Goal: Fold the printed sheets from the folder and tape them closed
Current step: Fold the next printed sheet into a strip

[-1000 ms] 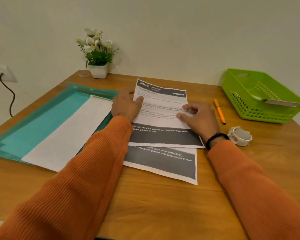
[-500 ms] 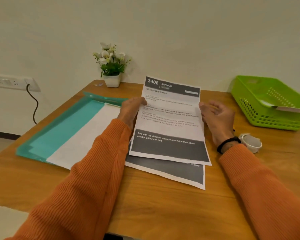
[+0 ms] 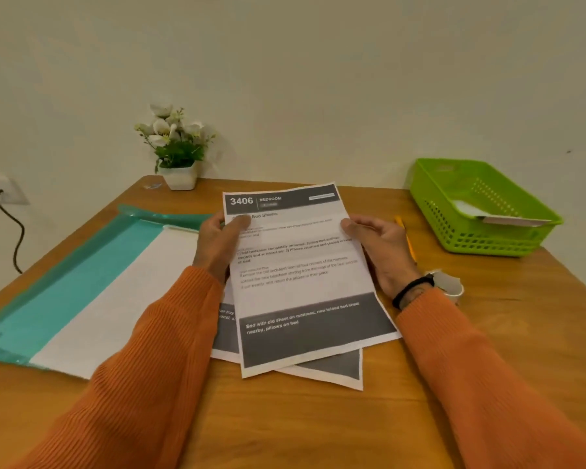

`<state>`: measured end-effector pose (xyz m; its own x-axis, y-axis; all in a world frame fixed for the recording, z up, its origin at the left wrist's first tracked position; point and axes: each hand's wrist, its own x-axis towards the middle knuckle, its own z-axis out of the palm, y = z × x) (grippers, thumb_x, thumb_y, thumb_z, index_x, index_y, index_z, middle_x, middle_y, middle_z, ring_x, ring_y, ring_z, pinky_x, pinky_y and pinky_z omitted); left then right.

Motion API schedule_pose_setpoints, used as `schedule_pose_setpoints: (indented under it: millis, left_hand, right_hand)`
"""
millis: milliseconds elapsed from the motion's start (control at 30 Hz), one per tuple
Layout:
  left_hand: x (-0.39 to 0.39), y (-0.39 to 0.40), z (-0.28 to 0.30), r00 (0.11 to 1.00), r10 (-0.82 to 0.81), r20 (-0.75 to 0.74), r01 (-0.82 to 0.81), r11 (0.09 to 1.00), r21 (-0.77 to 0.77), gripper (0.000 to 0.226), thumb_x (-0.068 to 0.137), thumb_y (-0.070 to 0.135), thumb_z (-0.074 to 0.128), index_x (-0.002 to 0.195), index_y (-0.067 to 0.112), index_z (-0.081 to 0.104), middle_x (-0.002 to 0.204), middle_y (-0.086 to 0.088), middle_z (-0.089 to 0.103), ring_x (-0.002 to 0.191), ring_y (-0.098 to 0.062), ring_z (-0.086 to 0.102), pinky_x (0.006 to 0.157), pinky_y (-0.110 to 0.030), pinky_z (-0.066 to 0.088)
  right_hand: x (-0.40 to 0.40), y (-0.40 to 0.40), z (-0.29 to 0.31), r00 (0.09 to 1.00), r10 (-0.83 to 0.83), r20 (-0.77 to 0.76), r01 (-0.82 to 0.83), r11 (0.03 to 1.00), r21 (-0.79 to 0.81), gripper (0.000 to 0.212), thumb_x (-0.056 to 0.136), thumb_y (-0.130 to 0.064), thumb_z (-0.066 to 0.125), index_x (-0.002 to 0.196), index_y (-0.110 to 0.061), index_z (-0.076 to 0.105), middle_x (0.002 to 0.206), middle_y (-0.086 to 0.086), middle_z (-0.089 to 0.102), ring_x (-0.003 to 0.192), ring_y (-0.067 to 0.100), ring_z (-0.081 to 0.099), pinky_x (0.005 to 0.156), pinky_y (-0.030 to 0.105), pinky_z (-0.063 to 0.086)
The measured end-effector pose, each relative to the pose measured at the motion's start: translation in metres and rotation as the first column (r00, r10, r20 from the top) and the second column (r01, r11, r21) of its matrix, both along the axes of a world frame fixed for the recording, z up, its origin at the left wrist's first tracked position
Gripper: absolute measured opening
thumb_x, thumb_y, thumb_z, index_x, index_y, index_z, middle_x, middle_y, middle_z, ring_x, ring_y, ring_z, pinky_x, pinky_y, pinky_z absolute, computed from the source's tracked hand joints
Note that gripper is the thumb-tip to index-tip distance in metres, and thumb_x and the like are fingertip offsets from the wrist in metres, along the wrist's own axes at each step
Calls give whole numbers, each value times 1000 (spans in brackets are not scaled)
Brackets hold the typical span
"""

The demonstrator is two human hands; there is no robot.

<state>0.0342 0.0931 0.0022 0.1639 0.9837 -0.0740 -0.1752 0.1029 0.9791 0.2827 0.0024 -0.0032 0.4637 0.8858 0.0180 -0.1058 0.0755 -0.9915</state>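
A printed sheet (image 3: 301, 275) headed "3406 BEDROOM" is lifted off the wooden table (image 3: 318, 428), tilted slightly. My left hand (image 3: 219, 245) pinches its left edge with the thumb on top. My right hand (image 3: 379, 248) holds its right edge. A second printed sheet (image 3: 335, 368) lies flat beneath it, mostly covered. The open teal folder (image 3: 78, 275) lies to the left with a white sheet (image 3: 115, 306) on it. A tape roll (image 3: 449, 286) sits behind my right wrist, partly hidden.
A green plastic basket (image 3: 481, 211) holding folded paper stands at the back right. An orange pen (image 3: 406, 242) lies beside my right hand. A small potted flower (image 3: 176, 147) stands at the back edge. A wall socket with a black cable (image 3: 12, 231) is at the far left.
The top sheet went from lying flat under my hands to being lifted and held by both side edges. It now sits slightly rotated over the lower sheet.
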Motion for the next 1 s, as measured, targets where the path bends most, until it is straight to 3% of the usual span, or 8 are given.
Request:
schedule_pose_setpoints:
  millis: [100,267,400,500,667,733,833,1000]
  left_hand:
    - [5,-3,-3,999,-3,-40,5,999,41,15,99,12,64,112,20,65,100,-3,79,86,-25,78,67,-37,64]
    - [6,-2,-8,998,-48,-32,50,997,66,28,97,11,67,125,13,65,111,-8,78,94,-30,77,79,-47,63]
    - [7,-2,-7,997,-79,17,78,995,70,31,96,8,67,127,13,64,112,-8,78,97,-31,77,81,-49,62]
    - [8,-2,-7,996,-83,45,81,996,36,29,97,3,63,125,9,62,110,-11,78,95,-32,77,79,-46,63]
    - [4,-6,-3,996,-32,88,30,999,26,21,98,1,60,118,7,62,105,-9,78,85,-24,78,66,-30,62]
    - [5,-7,-4,995,-41,95,38,999,29,20,99,1,59,118,8,61,107,-11,78,84,-25,77,66,-30,62]
    - [5,-3,-6,994,-65,87,59,996,64,19,101,2,55,118,7,60,106,-12,77,82,-25,77,66,-31,62]
    - [6,-6,-6,994,-90,62,82,989,124,14,102,2,50,108,7,61,102,-15,74,81,-23,74,69,-32,63]
  right_hand:
    - [1,-2,0,999,31,-22,-31,1000,-3,43,88,-20,83,126,-9,68,108,8,80,97,27,79,88,45,63]
    - [7,-4,-2,997,40,-64,-40,999,-8,41,90,-13,81,128,-8,66,110,12,80,99,32,78,87,48,63]
    - [8,-2,-5,996,-20,-92,19,1000,-19,25,91,-10,78,115,-11,70,99,6,82,88,25,80,74,39,65]
    - [11,-1,-7,993,-47,-108,44,999,-28,29,91,-11,79,118,-13,70,93,-3,82,88,23,80,74,39,65]
    - [12,-5,-6,994,-13,-113,11,1000,-19,42,93,-4,74,132,-15,62,110,10,80,101,31,77,83,44,64]
    - [10,-5,-5,996,10,-87,-12,1000,-14,43,95,-2,71,135,-14,61,111,11,79,102,32,77,86,47,64]
    - [11,-1,-6,998,51,-39,-51,999,-6,33,99,1,63,128,-15,65,109,10,80,99,31,77,79,42,66]
    - [13,2,-8,996,31,-78,-30,999,16,36,99,0,63,133,-9,63,114,14,78,95,30,78,76,41,65]
